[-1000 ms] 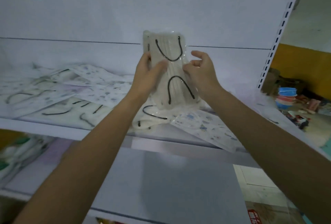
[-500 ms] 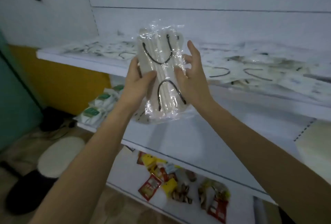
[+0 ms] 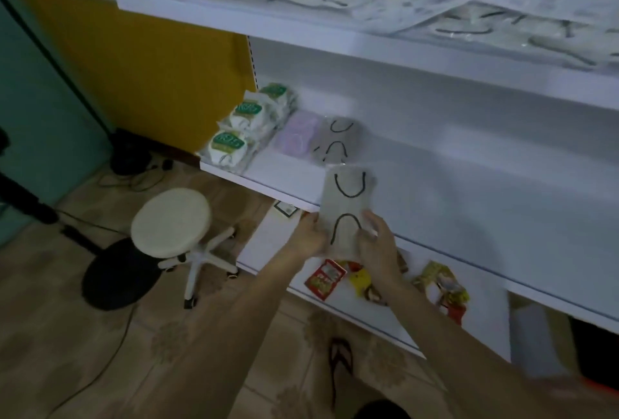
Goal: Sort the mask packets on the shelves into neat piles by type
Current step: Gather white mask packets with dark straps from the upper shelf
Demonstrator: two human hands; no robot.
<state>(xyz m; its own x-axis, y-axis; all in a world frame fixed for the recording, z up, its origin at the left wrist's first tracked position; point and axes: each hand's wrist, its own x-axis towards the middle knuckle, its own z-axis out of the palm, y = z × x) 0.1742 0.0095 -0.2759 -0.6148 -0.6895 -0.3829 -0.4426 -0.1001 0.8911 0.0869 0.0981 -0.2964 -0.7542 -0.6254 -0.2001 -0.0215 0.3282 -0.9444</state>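
Fingers [image 3: 370, 217]: both sets are curled on the lower end of one mask packet [image 3: 348, 201], the left hand [image 3: 310, 237] on its left edge and the right hand [image 3: 376, 248] on its right.
Packet: black ear loops face up; it hangs over the front edge of the middle shelf [image 3: 291, 181], just short of the matching pile [image 3: 336, 140].
Neighbours: a lilac pile [image 3: 296, 134] touches that pile's left side, and green-labelled packs [image 3: 248, 127] fill the shelf's left end.
Above: loose packets [image 3: 469, 6] lie scattered on the top shelf [image 3: 301, 23].
Risk: slick film may slide off the pile, or land skewed onto the lilac one, if let go too near the front edge.
Unclear: thumbs are hidden, pile heights are lost in the dim light, and the top shelf's right end is cut off.
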